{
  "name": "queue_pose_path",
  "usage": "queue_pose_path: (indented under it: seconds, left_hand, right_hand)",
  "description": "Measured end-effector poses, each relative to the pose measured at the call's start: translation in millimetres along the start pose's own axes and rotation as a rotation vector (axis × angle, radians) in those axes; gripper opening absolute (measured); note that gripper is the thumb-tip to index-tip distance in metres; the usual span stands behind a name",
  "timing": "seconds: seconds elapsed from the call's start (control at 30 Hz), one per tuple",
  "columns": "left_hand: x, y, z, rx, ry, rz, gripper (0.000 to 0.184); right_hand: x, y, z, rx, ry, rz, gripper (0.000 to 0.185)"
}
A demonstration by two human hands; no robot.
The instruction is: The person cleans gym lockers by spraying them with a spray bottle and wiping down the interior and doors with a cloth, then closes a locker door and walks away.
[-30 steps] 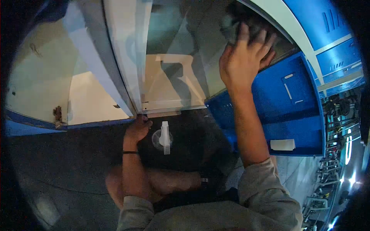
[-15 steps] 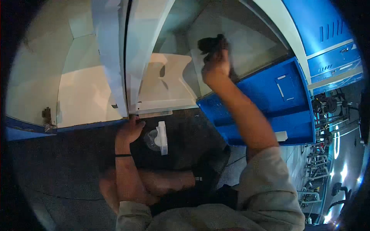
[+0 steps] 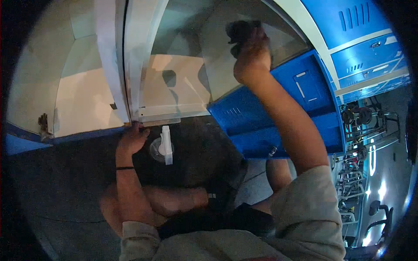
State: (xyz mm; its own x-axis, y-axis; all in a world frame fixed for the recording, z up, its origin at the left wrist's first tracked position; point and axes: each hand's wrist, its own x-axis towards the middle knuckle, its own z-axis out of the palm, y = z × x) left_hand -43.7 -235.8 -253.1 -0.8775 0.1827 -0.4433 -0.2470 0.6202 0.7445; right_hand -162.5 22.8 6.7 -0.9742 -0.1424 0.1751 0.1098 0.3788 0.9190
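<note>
A dark, crumpled cloth [image 3: 241, 32] is clamped in the right hand [image 3: 254, 56], upper centre of the frame, within a pale-walled locker compartment [image 3: 156, 87]. The left hand [image 3: 133, 140], well apart at centre left, is set by a white post's [image 3: 138, 61] base; its grip cannot be told. Beside it, a white-headed clear spray bottle [image 3: 166, 145] is seen; at right, a blue door [image 3: 278, 102] is swung open.

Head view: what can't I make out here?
In the head view:
Dark bundle in the right hand: blur and the hand hide its full shape.
Left hand: shadow obscures whether it grips the locker frame.
Spray bottle: its white top covers part of the body.
Open compartment: cut off by the upper edge.
Gym equipment: too small.
</note>
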Motion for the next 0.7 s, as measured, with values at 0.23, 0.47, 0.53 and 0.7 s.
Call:
queue_pose_path:
  seconds: [0.23, 0.47, 0.53, 0.7]
  left_hand:
    - [13.8, -23.0, 11.9, 0.126, 0.027, 0.074, 0.052]
    - [-7.5, 4.9, -8.3, 0.001, 0.017, -0.007, 0.053]
    - [-9.0, 4.3, -6.7, -0.009, 0.024, -0.003, 0.054]
    - [0.1, -3.3, 4.4, 0.065, 0.028, -0.016, 0.056]
  right_hand:
    - [51.2, 57.6, -9.2, 0.394, 0.012, 0.087, 0.053]
    - [37.4, 7.9, 13.5, 0.262, 0.019, -0.106, 0.068]
    - [1.0, 25.4, -20.4, 0.263, -0.148, -0.197, 0.068]
    - [4.0, 64.3, -27.3, 0.233, -0.046, 0.079, 0.059]
